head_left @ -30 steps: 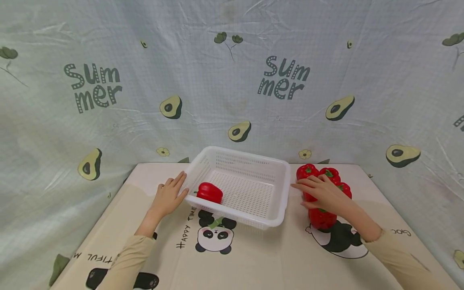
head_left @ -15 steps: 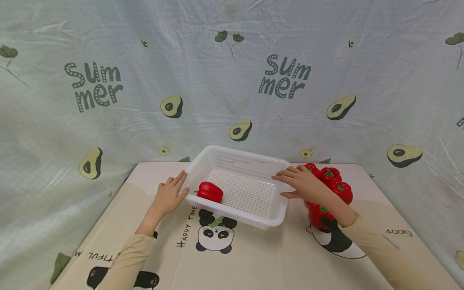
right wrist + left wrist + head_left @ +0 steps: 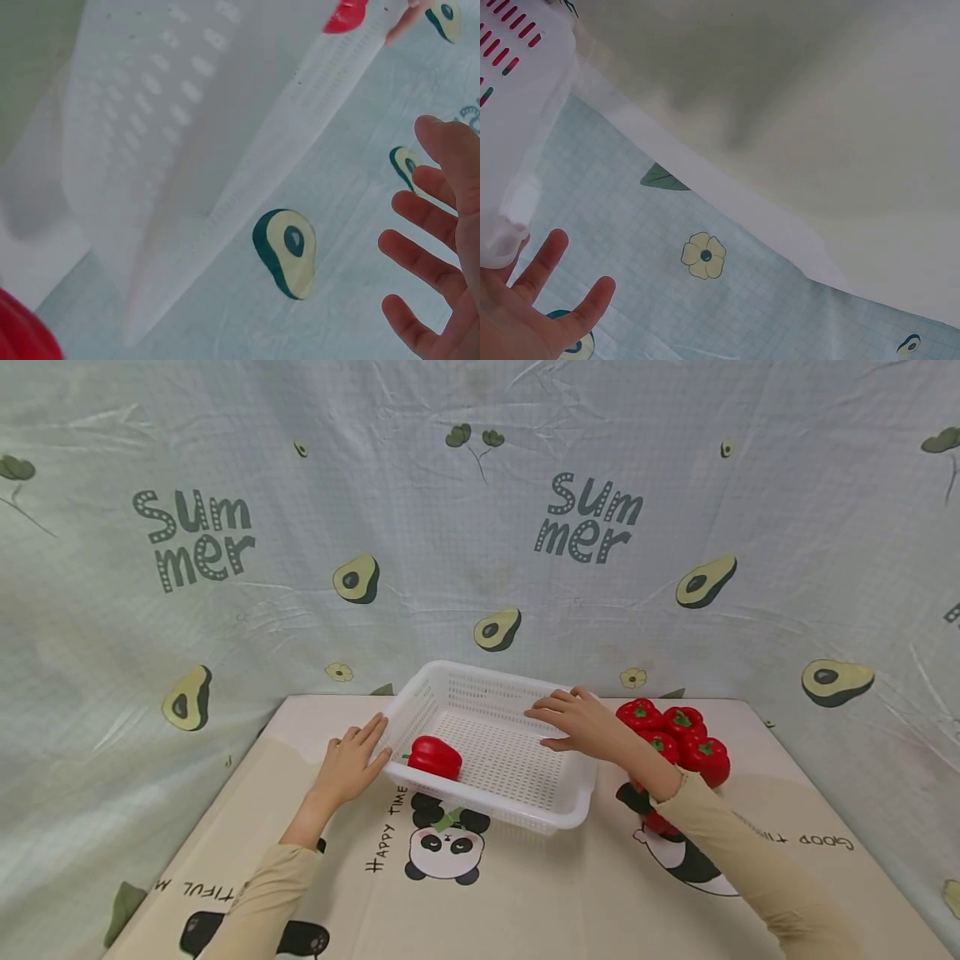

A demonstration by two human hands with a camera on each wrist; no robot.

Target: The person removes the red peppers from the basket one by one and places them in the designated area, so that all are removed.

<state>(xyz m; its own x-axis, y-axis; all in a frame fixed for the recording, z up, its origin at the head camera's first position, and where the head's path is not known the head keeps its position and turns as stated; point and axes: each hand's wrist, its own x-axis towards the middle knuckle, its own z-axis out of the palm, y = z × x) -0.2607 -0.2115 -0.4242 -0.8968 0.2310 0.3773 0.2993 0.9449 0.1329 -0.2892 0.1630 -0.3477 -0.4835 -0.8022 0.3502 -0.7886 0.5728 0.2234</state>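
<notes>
A white perforated plastic basket [image 3: 480,799] stands slightly angled on the table, with one red bell pepper [image 3: 435,758] lying on its side in the near left corner. My left hand [image 3: 347,768] rests against the basket's left rim, fingers extended; the left wrist view has those fingers [image 3: 592,307] spread by the basket corner. Over the basket's right side hovers my right hand [image 3: 588,727], holding nothing. Its fingers [image 3: 420,255] are spread and gently bent in the right wrist view. Several more red bell peppers [image 3: 707,760] are bunched right of the basket, partly hidden by the right forearm.
The table has a cream cloth [image 3: 525,902] printed with pandas and lettering. Right behind the basket rises a pale curtain [image 3: 420,527] with avocado and "summer" prints, which also closes off both sides.
From above the pepper bunch, my right hand has moved left across the basket's right rim, uncovering some peppers. The left hand, basket and the pepper inside it stay put.
</notes>
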